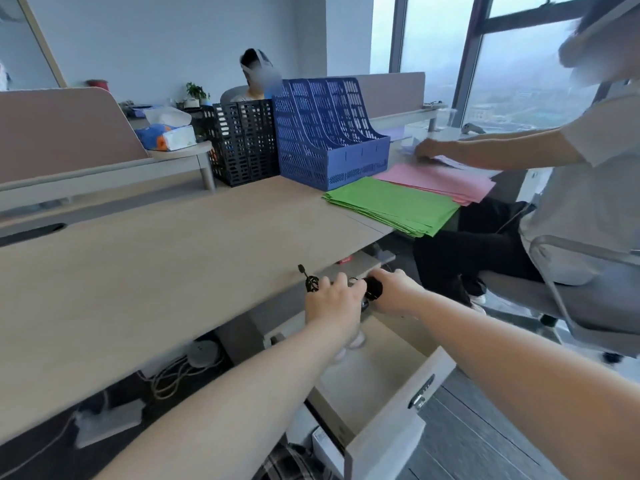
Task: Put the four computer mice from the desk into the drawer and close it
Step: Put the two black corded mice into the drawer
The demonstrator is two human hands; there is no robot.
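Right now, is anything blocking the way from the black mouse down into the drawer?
Nothing visible. The right hand holds the black mouse directly above the open drawer, beside the left hand.

Black mouse [373,288] mostly hidden between both hands; white mice [349,344] blurred under left forearm

Both arms extended; left hand [334,301] and right hand [394,292] close together, fingers curled.

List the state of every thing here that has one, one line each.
White desk drawer: pulled open.
Black computer mouse: held over the drawer's back end.
Left hand: partly closed beside the mouse; grip unclear.
Right hand: closed on the mouse.
Blue plastic file rack: upright, slots look empty.
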